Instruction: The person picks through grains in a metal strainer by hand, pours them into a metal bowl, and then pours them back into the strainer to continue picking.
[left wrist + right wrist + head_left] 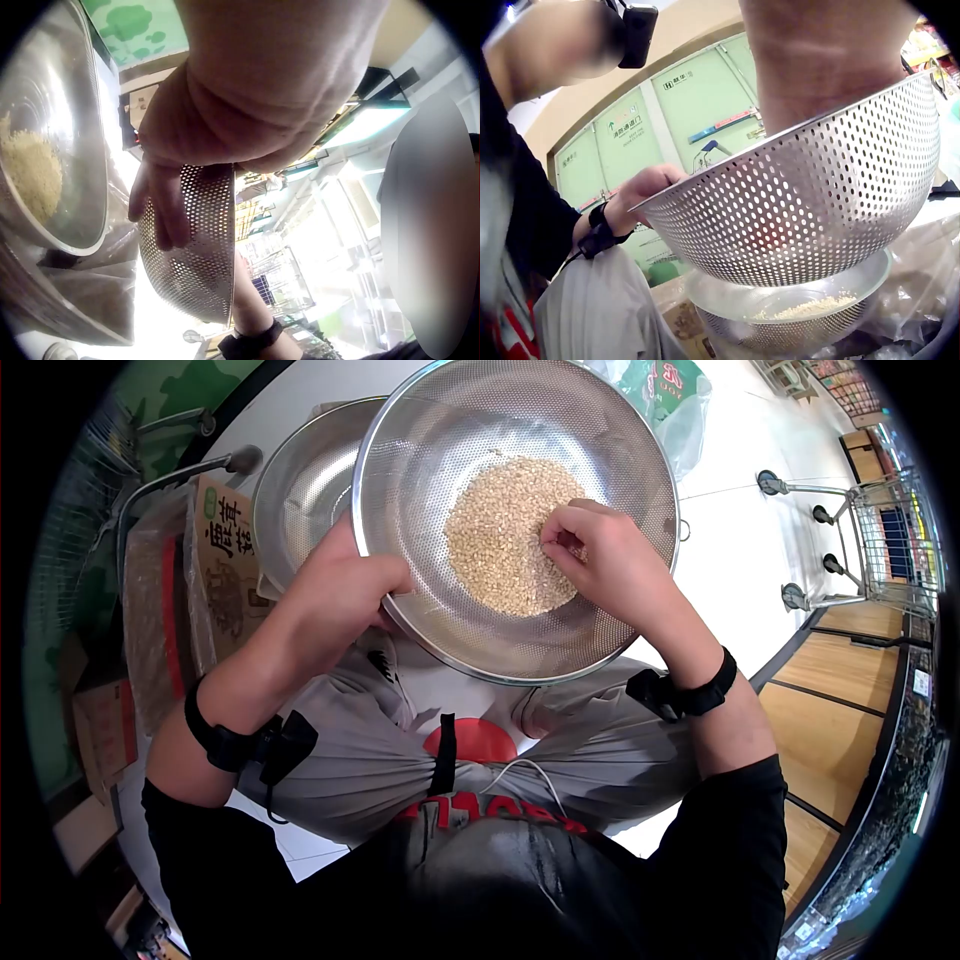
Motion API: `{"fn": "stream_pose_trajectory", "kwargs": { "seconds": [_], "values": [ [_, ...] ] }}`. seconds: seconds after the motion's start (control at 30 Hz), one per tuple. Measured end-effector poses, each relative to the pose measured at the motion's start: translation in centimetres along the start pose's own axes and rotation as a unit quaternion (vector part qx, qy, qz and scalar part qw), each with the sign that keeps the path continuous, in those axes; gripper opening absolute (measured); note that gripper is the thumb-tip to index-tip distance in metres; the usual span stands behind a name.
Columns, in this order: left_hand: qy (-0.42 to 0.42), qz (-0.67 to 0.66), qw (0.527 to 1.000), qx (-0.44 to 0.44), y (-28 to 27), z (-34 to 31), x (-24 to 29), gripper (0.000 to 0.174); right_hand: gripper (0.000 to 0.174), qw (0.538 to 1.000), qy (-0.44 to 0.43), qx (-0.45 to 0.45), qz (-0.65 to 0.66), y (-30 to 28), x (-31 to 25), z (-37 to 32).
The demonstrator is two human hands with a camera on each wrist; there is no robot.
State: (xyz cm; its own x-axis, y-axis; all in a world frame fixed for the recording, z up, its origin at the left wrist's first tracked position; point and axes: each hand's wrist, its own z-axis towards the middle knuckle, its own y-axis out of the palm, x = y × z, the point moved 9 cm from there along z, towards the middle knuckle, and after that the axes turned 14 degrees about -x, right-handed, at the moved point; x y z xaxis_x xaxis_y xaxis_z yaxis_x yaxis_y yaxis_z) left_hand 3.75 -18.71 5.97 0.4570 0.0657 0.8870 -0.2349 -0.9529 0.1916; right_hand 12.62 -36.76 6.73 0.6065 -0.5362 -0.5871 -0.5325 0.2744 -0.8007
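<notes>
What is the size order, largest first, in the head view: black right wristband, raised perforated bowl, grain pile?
Largest to smallest:
1. Raised perforated bowl
2. Grain pile
3. Black right wristband

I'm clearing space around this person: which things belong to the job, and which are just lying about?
In the job:
held colander
grains inside it
lower bowl

Apparently just about:
printed cardboard box
green-printed plastic bag
shopping cart

Grain (505,530) in colander (420,470) — second bowl (285,480) below, left.
</notes>
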Motion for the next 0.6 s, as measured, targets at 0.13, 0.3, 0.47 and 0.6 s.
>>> {"fn": "stream_pose_trajectory", "kwargs": {
  "seconds": [0.13,0.3,0.47,0.6],
  "values": [
    [0.005,-0.004,1.0,-0.009,0.13,-0.03,0.1,0.062,0.006,1.0,-0.001,-0.005,0.004,0.2,-0.01,0.09],
    [0.021,0.001,0.999,0.039,0.22,-0.5,0.62,0.044,0.006,1.0,-0.002,-0.007,0.005,0.51,0.26,0.28],
    [0.006,0.006,1.0,-0.009,-0.09,0.06,0.11,0.066,0.009,0.999,-0.004,-0.011,-0.031,0.75,0.15,0.43],
    [0.008,-0.01,1.0,-0.019,0.01,0.15,0.13,0.067,0.01,1.0,-0.002,-0.012,-0.017,0.75,0.29,0.54]
  ]
}}
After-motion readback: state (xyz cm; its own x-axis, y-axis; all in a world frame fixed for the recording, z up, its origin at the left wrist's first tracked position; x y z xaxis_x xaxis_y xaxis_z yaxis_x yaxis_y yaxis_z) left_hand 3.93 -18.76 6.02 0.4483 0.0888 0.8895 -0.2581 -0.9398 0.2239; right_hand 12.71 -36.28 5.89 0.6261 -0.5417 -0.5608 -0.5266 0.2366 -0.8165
